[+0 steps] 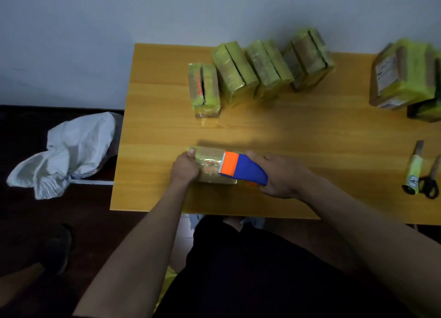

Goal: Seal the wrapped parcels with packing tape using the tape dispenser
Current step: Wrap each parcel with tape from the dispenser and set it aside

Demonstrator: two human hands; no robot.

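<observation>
Mid-seal: left hand (185,166) gripping parcel (210,165), right hand (276,177) clutching tape dispenser (241,168); taped parcels (260,72) lined behind.

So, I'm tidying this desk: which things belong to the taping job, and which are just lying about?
In use:
left hand steadying the brown tape-wrapped parcel
right hand gripping the blue-and-orange tape dispenser
row of yellow-taped parcels

Lying about:
black-handled scissors
yellow-wrapped knife
white sack

Bare forearms — no sleeves — above dark clothing (262,270).
</observation>
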